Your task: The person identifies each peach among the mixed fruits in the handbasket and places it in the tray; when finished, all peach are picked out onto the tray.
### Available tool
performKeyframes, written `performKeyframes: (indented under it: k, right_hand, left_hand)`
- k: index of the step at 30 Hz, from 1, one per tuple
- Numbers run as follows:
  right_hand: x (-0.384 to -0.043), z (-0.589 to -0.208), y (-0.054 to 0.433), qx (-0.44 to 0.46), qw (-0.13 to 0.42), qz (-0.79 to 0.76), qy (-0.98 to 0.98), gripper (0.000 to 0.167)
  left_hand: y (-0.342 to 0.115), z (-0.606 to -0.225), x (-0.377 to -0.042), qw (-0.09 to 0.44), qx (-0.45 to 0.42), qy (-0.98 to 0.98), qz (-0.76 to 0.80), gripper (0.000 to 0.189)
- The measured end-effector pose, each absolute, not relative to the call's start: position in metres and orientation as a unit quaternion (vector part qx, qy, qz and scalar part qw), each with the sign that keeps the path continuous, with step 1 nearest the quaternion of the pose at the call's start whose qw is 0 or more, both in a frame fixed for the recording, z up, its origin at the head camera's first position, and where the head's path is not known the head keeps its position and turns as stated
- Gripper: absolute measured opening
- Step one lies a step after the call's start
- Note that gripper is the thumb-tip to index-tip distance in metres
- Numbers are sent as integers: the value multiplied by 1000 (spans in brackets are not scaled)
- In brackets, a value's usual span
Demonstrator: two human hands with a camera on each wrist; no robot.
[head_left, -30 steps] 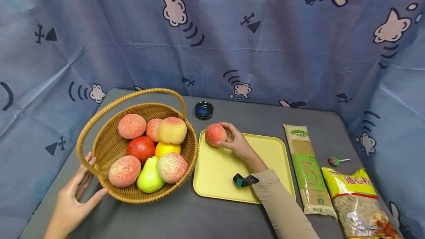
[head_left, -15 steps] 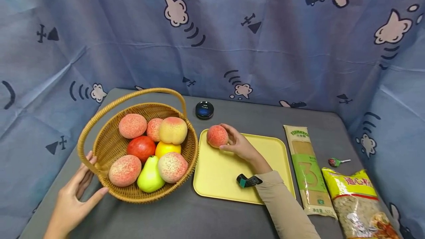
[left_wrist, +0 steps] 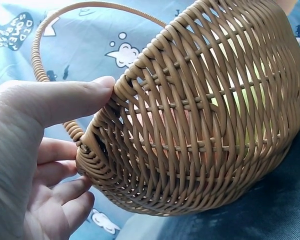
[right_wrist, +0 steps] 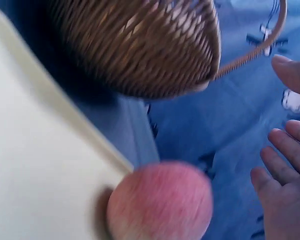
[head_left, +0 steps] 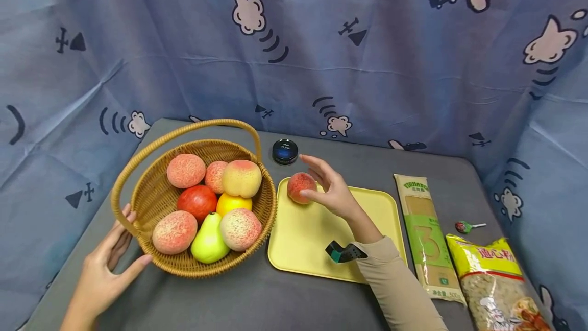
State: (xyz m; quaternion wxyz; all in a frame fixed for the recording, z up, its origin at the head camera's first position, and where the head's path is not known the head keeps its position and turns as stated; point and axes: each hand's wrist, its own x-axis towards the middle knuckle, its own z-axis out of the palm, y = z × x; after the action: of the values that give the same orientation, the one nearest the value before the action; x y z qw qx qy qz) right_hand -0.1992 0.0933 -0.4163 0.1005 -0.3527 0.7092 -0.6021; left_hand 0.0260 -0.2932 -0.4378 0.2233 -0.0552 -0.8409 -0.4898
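My left hand holds the left end of a wicker basket, near the foot of its arched handle. In the left wrist view the thumb tip lies on the woven rim and the fingers rest around the basket's end. Peaches, a red fruit, a yellow fruit and a green pear fill the basket. A single peach sits at the back left corner of the yellow tray. My right hand hovers just right of it, fingers spread; the right wrist view shows a gap between them.
A black tuna tin stands behind the tray. To the right lie a noodle pack, a lollipop and a yellow-topped pasta bag. A blue patterned curtain closes off the table's back and sides.
My right hand has let go of the peach, its fingers spreading up and away. The peach stays on the tray's back left corner. My left hand keeps its place at the basket.
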Motion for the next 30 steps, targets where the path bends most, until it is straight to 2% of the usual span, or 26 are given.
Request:
performKeyframes:
  k: [4,13,20,30]
  right_hand:
    - [-189,-397,75,-388,100,-599,693,70]
    - [-176,-362,19,-485,153,-563,652,71]
    - [-166,-343,-28,-542,168,-499,655,70]
    - [-159,-327,-78,-563,283,-396,668,73]
  left_hand:
    - [-293,-436,26,217,-52,-844,-488,88]
    - [-290,-436,25,238,-65,-837,-489,87]
    - [-292,-439,26,238,-67,-837,-489,89]
    - [-290,-435,27,224,-56,-842,-488,88]
